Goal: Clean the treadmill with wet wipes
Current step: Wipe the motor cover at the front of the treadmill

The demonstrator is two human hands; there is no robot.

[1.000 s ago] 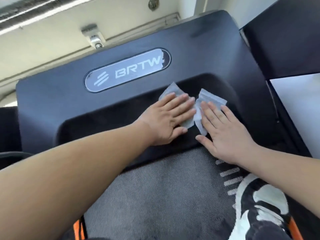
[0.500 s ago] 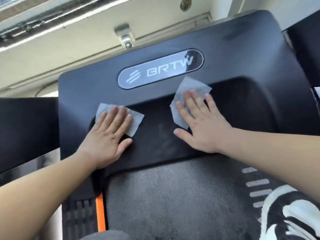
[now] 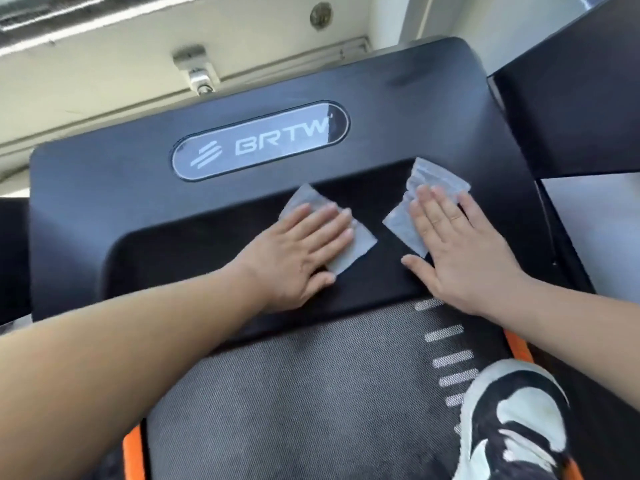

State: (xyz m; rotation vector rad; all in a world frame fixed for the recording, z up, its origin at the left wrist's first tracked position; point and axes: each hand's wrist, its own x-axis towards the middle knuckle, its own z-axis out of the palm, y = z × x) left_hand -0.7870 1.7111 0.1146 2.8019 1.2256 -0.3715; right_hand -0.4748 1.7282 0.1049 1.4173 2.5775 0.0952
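Note:
The black treadmill's front motor cover (image 3: 104, 188) fills the middle of the view, with a glossy oval BRTW badge (image 3: 259, 142). On its sloped lower face my left hand (image 3: 298, 247) presses flat on a white wet wipe (image 3: 360, 249). Just to the right, my right hand (image 3: 460, 254) lies flat with straight fingers on a second wet wipe (image 3: 433, 180). A narrow strip of bare black cover separates the two wipes. The grey running belt (image 3: 294, 393) starts just below my hands.
My black-and-white shoe (image 3: 516, 420) stands on the belt at the lower right, beside white stripe marks (image 3: 450, 358). Orange side rails (image 3: 135, 452) edge the belt. A pale wall with a metal bracket (image 3: 197, 72) lies beyond the cover; a black panel (image 3: 571, 98) rises at the right.
My left hand has slid its wipe rightward from the cover's left side toward the middle. My right hand has shifted right with its wipe; the hands are closer together again.

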